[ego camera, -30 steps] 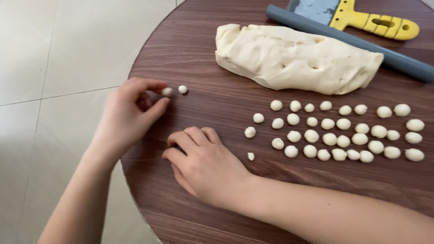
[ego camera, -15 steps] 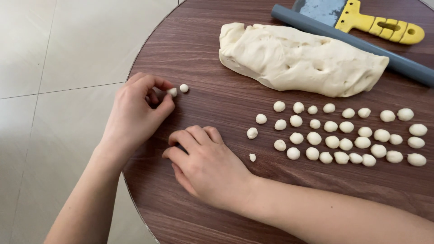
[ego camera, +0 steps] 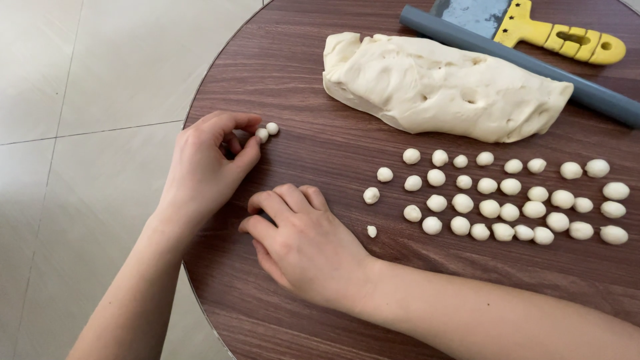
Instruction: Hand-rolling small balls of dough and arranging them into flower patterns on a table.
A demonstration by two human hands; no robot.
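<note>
My left hand (ego camera: 207, 167) rests near the left edge of the round wooden table (ego camera: 320, 87). Its thumb and forefinger pinch a small dough ball (ego camera: 261, 135), and a second small ball (ego camera: 272, 128) lies right beside it. My right hand (ego camera: 300, 240) lies palm down on the table with its fingers curled; I cannot see whether anything is under it. A large lump of pale dough (ego camera: 447, 87) sits at the back. Several small dough balls (ego camera: 507, 200) lie in rows to the right of my right hand.
A grey rolling rod (ego camera: 533, 63) lies behind the dough lump. A scraper with a yellow handle (ego camera: 567, 40) lies past it at the far edge. One tiny dough bit (ego camera: 371, 231) sits by my right wrist. Pale floor tiles (ego camera: 87, 100) show beyond the table's left rim.
My left hand's fingers have shifted slightly around the small ball. My right hand has stayed in place.
</note>
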